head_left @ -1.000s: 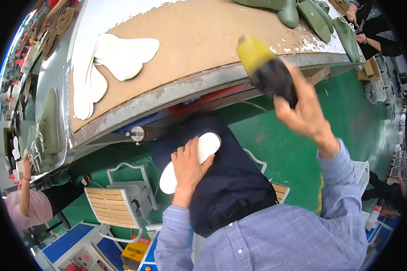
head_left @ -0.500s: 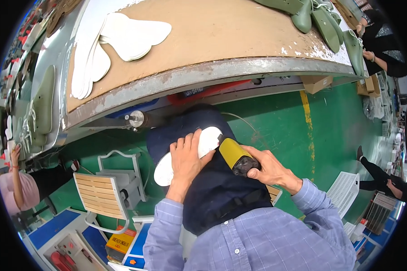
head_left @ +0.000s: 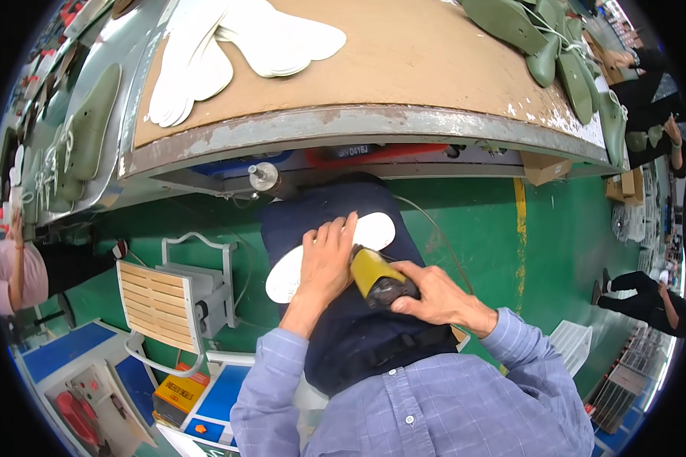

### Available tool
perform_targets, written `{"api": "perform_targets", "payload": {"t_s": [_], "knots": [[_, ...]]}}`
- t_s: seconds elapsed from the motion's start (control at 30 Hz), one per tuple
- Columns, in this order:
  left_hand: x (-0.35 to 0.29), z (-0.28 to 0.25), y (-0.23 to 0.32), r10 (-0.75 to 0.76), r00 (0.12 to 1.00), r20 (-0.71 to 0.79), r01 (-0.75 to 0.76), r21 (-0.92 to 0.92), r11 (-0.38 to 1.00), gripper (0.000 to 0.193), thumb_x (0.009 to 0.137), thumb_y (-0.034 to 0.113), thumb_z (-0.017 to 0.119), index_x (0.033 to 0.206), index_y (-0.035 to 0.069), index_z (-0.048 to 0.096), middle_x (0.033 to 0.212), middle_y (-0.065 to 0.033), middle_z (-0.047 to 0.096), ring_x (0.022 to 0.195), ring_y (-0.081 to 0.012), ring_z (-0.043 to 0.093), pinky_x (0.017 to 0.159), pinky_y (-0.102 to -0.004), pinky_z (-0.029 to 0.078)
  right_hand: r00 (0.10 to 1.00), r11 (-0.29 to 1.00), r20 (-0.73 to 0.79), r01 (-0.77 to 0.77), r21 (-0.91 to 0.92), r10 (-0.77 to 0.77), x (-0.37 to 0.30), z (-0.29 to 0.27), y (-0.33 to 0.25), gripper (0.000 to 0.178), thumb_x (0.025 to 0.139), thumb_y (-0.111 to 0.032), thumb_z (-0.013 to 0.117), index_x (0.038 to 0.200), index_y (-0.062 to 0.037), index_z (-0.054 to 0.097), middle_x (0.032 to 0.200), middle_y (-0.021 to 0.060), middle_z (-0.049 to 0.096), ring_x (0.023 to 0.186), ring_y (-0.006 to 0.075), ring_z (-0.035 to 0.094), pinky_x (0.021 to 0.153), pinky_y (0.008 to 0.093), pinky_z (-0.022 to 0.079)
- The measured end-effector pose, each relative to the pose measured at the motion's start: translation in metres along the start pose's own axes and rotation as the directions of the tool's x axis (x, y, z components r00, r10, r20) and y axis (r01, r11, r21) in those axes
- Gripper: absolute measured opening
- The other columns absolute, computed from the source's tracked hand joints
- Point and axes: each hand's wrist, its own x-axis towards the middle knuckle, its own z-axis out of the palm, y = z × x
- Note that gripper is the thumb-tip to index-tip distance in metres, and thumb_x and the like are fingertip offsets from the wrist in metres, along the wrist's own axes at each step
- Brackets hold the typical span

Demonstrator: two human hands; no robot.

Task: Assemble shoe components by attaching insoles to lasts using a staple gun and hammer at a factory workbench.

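Observation:
A white, sole-shaped insole (head_left: 285, 277) lies slantwise across my lap. My left hand (head_left: 326, 259) is laid over its middle, with the fingers reaching to the far edge and steadying it. Both rounded ends of the insole show on either side of this hand. My right hand (head_left: 437, 294) is closed around the dark end of a yellow-and-black hand tool (head_left: 373, 273), whose kind I cannot make out. The tool's narrow tip is at the insole's near edge, close beside my left hand; whether it touches is hidden.
Ahead stands a metal-edged workbench (head_left: 404, 76) with white insoles (head_left: 297, 44) at left and green shoe lasts (head_left: 545, 53) at right. A metal cylinder (head_left: 264, 177) projects beneath its edge. A slatted chair (head_left: 156, 303) stands at left. Other people are at both sides.
The tool in my right hand has moved from the insole's far end back toward my left hand. My left hand stays on the insole. The whole view has shifted slightly.

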Motion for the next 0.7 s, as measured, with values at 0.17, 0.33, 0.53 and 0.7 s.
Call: {"api": "perform_targets", "payload": {"t_s": [0.17, 0.33, 0.53, 0.7], "knots": [[-0.062, -0.039, -0.026, -0.2, 0.977, 0.078, 0.205, -0.066, 0.977, 0.075, 0.076, 0.025, 0.076, 0.138, 0.003, 0.041, 0.139, -0.021, 0.044, 0.128, -0.0373, 0.042, 0.109, -0.0539, 0.03, 0.992, 0.994, 0.107, 0.076, -0.077, -0.067, 0.025, 0.022, -0.02, 0.087, 0.08, -0.065, 0.062, 0.131, 0.004, 0.045, 0.097, 0.0274, 0.066, 0.089, 0.045, 0.064, 0.079, 0.0462, 0.051], [-0.109, -0.02, -0.049, -0.274, 0.957, -0.093, 0.207, -0.441, 0.873, 0.085, 0.07, 0.012, 0.081, 0.142, 0.002, 0.038, 0.143, -0.0207, 0.041, 0.13, -0.0385, 0.041, 0.108, -0.0447, 0.035, 0.961, 0.999, 0.275, 0.022, -0.024, -0.015, 0.044, 0.042, -0.052, 0.079, 0.082, -0.049, 0.067, 0.132, 0.0071, 0.045, 0.102, 0.0296, 0.065, 0.098, 0.0424, 0.064, 0.086, 0.0431, 0.05], [-0.112, -0.012, -0.049, -0.346, 0.936, -0.067, 0.237, -0.61, 0.756, 0.083, 0.078, 0.01, 0.075, 0.148, 0.006, 0.032, 0.145, -0.0164, 0.041, 0.132, -0.0361, 0.039, 0.11, -0.0411, 0.032, 0.954, 0.996, 0.299, 0.061, -0.064, -0.039, 0.048, 0.053, -0.056, 0.07, 0.082, -0.042, 0.068, 0.129, 0.006, 0.047, 0.098, 0.0265, 0.067, 0.094, 0.0418, 0.066, 0.084, 0.0433, 0.051], [-0.1, -0.022, -0.054, -0.312, 0.947, -0.075, 0.217, -0.568, 0.794, 0.085, 0.076, 0.014, 0.077, 0.147, 0.002, 0.031, 0.143, -0.0188, 0.042, 0.131, -0.0369, 0.04, 0.109, -0.0427, 0.032, 0.967, 0.998, 0.25, 0.056, 0.0, -0.054, 0.05, 0.034, -0.055, 0.061, 0.083, -0.037, 0.067, 0.126, 0.0035, 0.05, 0.1, 0.0225, 0.068, 0.094, 0.0357, 0.068, 0.084, 0.0406, 0.051]]}}
